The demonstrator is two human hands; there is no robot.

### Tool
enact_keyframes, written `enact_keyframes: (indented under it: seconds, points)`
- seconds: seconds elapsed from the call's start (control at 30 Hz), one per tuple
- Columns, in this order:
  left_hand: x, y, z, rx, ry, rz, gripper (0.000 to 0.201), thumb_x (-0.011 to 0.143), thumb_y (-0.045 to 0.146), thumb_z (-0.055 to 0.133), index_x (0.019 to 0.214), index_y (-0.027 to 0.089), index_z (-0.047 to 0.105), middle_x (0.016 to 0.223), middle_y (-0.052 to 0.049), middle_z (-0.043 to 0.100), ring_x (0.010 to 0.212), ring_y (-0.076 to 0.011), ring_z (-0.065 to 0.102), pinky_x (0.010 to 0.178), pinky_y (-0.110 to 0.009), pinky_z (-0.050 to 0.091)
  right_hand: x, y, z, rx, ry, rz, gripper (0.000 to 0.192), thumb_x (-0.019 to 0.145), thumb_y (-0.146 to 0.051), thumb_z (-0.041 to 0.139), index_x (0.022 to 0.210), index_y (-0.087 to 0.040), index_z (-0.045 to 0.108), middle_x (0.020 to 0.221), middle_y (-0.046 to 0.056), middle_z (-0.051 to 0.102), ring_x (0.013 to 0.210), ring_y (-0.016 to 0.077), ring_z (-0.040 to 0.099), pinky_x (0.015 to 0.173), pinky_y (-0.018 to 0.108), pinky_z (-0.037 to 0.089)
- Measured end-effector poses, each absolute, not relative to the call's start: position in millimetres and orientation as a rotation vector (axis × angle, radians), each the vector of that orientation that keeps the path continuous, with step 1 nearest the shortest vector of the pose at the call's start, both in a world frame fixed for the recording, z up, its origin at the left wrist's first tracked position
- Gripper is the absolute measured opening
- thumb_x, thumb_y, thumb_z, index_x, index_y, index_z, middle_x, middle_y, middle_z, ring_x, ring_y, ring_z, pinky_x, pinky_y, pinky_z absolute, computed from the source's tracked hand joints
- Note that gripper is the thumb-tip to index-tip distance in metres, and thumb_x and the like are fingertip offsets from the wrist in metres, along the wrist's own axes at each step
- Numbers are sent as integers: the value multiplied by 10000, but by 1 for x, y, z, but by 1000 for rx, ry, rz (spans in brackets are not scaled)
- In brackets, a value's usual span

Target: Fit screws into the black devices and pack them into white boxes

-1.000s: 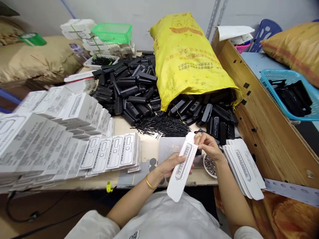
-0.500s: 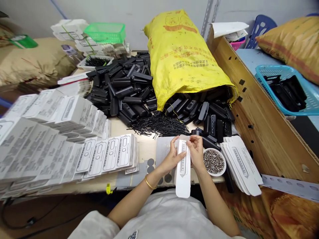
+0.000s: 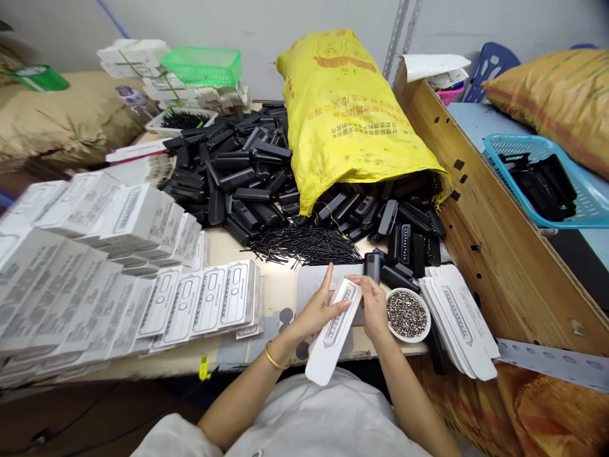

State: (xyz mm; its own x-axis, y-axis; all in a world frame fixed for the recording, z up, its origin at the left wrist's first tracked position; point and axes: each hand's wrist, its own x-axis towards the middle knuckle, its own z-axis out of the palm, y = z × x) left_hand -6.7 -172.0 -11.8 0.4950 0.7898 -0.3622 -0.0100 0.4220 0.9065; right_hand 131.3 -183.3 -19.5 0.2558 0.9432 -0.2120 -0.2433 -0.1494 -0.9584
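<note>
Between my hands is a long white printed carton (image 3: 333,330), tilted with its open lower flap toward my body. My left hand (image 3: 320,310) grips its left side, thumb across the printed face and index finger pointing up. At the upper right end, my right hand (image 3: 373,304) pinches the carton's edge near the top. A grey mat (image 3: 311,277) lies beneath on the table. Just right of my right hand stands a white bowl of small metal pieces (image 3: 407,314). Beside it is a stack of flat white cartons (image 3: 459,320).
Rows of filled-out white boxes (image 3: 133,219) are stacked at left. Black plastic cases (image 3: 238,178) heap up behind, some spilling from a yellow sack (image 3: 352,127). Thin black strips (image 3: 309,244) lie in front. A wooden partition (image 3: 476,209) bounds the right; beyond it sits a blue basket (image 3: 533,139).
The carton has turned from nearly upright to slanting, its lower end swinging left. My right hand has closed at its top end, and my left index finger has straightened.
</note>
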Motion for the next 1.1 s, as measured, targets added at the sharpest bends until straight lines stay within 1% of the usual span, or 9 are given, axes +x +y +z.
enact_keyframes:
  seconds: [0.17,0.27,0.37,0.5,0.6,0.8,0.93,1.03,1.1]
  points:
    - [-19,-172,-13,1019,984,669,921,892,535,520,1536,240,-69,901,-38,652,648,-120,571,639,-260,479,123,-202,-19,-1350,-810,1147,387,790,-489,649,1061,-214,624,1062,72,685,964,209,629,864,348,506]
    - [-27,-177,-13,1387,884,784,803,841,542,591,1503,264,231,1238,-139,583,1065,-240,606,925,-419,489,123,-195,-19,-1366,-619,1067,391,828,-527,578,1070,-220,561,1015,61,659,881,192,632,777,335,531]
    - [-30,-182,-8,1869,782,1016,703,695,446,771,1306,251,484,1375,-152,482,1323,-326,428,1121,-556,302,123,-189,-20,-1432,-843,1024,350,879,-524,486,1017,-216,580,964,68,651,885,211,622,792,369,532]
    - [-36,-175,5,1942,1167,1078,522,765,355,690,1220,217,476,1157,-106,603,1103,-263,591,983,-458,464,127,-187,-25,-1739,-1418,635,352,815,-352,607,1130,-193,618,1296,178,546,1234,349,461,1039,560,371]
    - [-42,-163,8,1976,1537,799,467,769,319,671,1181,191,495,1101,-98,624,1015,-259,618,866,-402,511,139,-181,-30,-1978,-1427,517,426,779,-194,593,1204,-169,602,1433,221,425,1295,402,401,1026,626,344]
    - [-48,-154,1,2182,1803,455,483,781,305,670,1218,164,521,1084,-122,627,972,-291,620,836,-421,500,192,-175,2,-1544,-1129,1052,382,851,-341,481,1190,-194,580,1124,108,660,918,246,678,779,431,557]
    - [-40,-156,7,2327,1504,375,491,695,161,673,1175,170,566,1050,-105,639,976,-285,608,861,-420,489,196,-181,28,-1402,-1234,1498,249,825,-353,510,995,-199,606,795,12,674,584,160,647,513,279,502]
    - [-32,-159,8,2295,1316,346,513,648,152,677,1150,185,581,1049,-93,655,970,-282,617,850,-412,495,172,-168,23,-1593,-1541,1240,126,845,-329,486,827,-223,552,648,-32,599,509,134,551,492,246,410]
    - [-33,-161,5,2121,1420,447,495,677,201,680,1159,190,570,1078,-93,660,980,-276,628,851,-406,501,159,-145,13,-1708,-1695,862,218,908,-364,427,768,-230,529,655,-16,589,588,148,549,558,253,396]
